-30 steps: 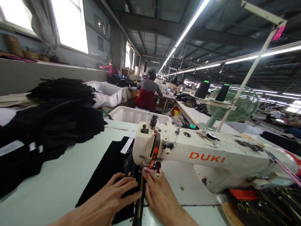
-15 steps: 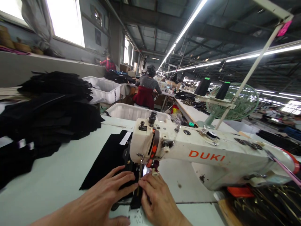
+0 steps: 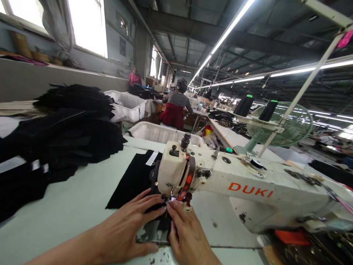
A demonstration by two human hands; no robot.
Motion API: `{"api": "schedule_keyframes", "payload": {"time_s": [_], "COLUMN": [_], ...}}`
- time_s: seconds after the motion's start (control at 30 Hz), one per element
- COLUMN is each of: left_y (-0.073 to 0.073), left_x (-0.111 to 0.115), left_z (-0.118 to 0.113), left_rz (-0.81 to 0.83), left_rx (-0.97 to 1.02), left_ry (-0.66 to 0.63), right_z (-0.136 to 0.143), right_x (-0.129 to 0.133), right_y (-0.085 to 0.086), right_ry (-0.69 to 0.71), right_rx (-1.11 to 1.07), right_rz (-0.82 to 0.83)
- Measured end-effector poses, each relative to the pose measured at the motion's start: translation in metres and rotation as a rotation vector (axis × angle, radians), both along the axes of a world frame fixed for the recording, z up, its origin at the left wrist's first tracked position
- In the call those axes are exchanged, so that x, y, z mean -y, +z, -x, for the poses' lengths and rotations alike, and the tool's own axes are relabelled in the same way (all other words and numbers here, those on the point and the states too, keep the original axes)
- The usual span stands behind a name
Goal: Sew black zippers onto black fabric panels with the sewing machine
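Note:
A white sewing machine [image 3: 220, 176] lettered DUKI stands on the pale green table. Black fabric [image 3: 131, 180] with a white label [image 3: 152, 158] lies under and left of its head. My left hand [image 3: 132, 224] rests on the fabric with its fingers spread, fingertips close to the presser foot. Beside it, my right hand [image 3: 187, 232] has its fingers together, pressing the fabric's right edge just in front of the needle area. The index fingertips nearly meet. The needle tip is hard to make out.
Stacked black fabric pieces [image 3: 71, 136] cover the table's left side. White bins [image 3: 165, 134] stand behind the machine. Two thread cones [image 3: 244, 105] and a green fan [image 3: 295, 123] are at the right. A person in grey and red [image 3: 175, 106] sits farther back.
The black fabric has moved away from me under the machine head, its near end now closer to the needle. Both hands have moved slightly forward with it. The view has shifted a little left.

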State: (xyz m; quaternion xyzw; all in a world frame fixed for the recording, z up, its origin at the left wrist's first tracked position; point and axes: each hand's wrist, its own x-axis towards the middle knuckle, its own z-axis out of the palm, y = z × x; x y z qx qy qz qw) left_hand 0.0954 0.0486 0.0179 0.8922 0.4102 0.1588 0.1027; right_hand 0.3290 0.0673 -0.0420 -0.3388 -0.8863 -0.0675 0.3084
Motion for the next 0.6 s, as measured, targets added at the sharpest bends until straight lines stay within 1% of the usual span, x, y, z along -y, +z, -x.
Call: {"api": "schedule_keyframes", "payload": {"time_s": [0.23, 0.43, 0.5, 0.6], "left_y": [0.002, 0.002, -0.001, -0.005], "left_x": [0.0, -0.006, -0.01, -0.018], "left_z": [-0.001, 0.005, 0.009, 0.014], "left_rz": [0.002, 0.026, 0.017, -0.029], "left_rx": [-0.022, 0.077, 0.07, 0.029], "left_ry": [-0.022, -0.083, -0.035, 0.11], "right_z": [-0.001, -0.001, -0.001, -0.002], "right_x": [-0.001, -0.002, -0.004, -0.008], "right_y": [0.004, 0.005, 0.003, -0.002], "right_ry": [-0.006, 0.003, 0.014, 0.037], "right_rx": [0.045, 0.097, 0.096, 0.065], "right_rz": [-0.005, -0.014, -0.025, -0.066]}}
